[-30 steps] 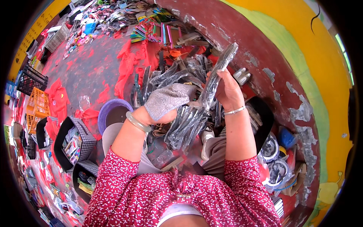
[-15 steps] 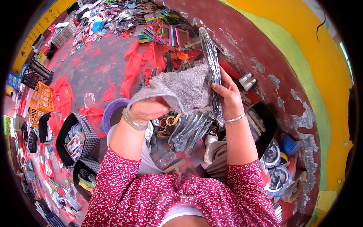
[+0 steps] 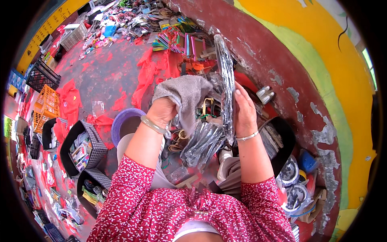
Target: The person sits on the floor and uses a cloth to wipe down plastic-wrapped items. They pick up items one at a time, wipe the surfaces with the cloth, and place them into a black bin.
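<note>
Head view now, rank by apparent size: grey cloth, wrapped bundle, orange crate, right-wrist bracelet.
1. Grey cloth and wrapped bundle: too close to rank; cloth wider, bundle longer.
2. Orange crate, which also looks farther from the camera.
3. Bracelet, clearly smallest.

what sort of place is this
Probably a storeroom or sorting area for small goods, though I can't be sure. A big heap of mixed goods lies on the far floor, a checkered bin holds small packets, and an orange plastic crate stands beyond it.
</note>
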`<state>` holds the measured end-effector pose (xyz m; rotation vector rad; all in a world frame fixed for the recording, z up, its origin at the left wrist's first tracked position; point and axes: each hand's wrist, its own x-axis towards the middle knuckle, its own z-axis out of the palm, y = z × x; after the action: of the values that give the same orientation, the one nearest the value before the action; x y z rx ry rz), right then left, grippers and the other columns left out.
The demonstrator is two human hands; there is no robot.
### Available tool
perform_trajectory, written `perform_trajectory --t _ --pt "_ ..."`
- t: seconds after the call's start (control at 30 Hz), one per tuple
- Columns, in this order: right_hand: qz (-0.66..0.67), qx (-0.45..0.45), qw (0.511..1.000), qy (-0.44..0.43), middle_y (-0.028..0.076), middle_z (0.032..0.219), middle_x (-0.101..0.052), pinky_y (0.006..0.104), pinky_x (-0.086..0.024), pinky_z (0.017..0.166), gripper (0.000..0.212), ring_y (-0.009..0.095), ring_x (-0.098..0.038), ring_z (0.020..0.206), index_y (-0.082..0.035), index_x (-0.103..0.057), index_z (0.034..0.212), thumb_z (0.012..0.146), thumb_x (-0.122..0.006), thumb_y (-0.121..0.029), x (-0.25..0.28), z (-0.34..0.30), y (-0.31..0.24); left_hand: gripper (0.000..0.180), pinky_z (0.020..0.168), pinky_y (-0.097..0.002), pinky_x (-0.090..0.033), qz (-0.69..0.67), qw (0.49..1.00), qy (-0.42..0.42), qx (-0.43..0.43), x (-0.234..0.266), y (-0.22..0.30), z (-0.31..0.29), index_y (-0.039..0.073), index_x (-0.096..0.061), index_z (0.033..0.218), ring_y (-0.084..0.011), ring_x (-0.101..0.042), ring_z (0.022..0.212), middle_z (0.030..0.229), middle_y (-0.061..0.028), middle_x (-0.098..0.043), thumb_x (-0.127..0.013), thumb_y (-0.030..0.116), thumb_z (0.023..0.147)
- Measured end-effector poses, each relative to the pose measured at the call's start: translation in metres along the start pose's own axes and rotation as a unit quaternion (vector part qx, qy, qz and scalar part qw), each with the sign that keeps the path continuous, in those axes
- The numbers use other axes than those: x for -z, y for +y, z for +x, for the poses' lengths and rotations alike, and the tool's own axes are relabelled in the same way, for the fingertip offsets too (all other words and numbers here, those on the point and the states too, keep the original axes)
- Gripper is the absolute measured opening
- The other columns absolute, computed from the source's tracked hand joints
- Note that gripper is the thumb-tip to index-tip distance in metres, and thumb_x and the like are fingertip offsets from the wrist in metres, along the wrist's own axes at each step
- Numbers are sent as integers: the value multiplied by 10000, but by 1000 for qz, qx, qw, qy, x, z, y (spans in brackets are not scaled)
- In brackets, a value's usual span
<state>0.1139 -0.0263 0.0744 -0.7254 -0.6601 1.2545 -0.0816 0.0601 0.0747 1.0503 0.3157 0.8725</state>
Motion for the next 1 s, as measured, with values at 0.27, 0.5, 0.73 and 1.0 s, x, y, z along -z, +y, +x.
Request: perform_trajectory --t 0.27,0.5,0.73,1.0 --pt "-206 99 973 4 36 1049 -534 231 -409 842 397 99 -508 938 10 -409 1259 883 -524 -45 -12 -2 30 392 946 -364 -408 -221 975 -11 30 -17 -34 1 6 -476 1200 -217 -533 1067 1169 -108 -546 -547 216 876" --pt "-498 210 839 66 146 987 -635 270 -447 811 377 190 -610 928 -8 -487 1226 866 -547 -102 -7 2 46 334 952 -350 -400 -346 937 10 44 -21 -41 -3 32 -498 1164 -203 -529 1060 1147 -81 -556 -426 255 927" --pt "-442 138 884 59 143 1062 -615 257 -420 855 392 148 -568 987 2 -473 1241 879 -540 -130 -24 -4 42 254 911 -333 -424 -334 939 75 17 -18 -36 -2 39 -519 1097 -187 -552 990 1063 -70 -579 -464 205 913" --pt "-164 66 984 -31 45 1219 -506 217 -345 939 399 102 -457 1094 -4 -397 1313 931 -466 -93 -31 -8 61 335 906 -330 -425 -153 986 50 -49 -25 -47 -9 37 -496 1116 -196 -530 1029 1104 -67 -544 -615 194 844"
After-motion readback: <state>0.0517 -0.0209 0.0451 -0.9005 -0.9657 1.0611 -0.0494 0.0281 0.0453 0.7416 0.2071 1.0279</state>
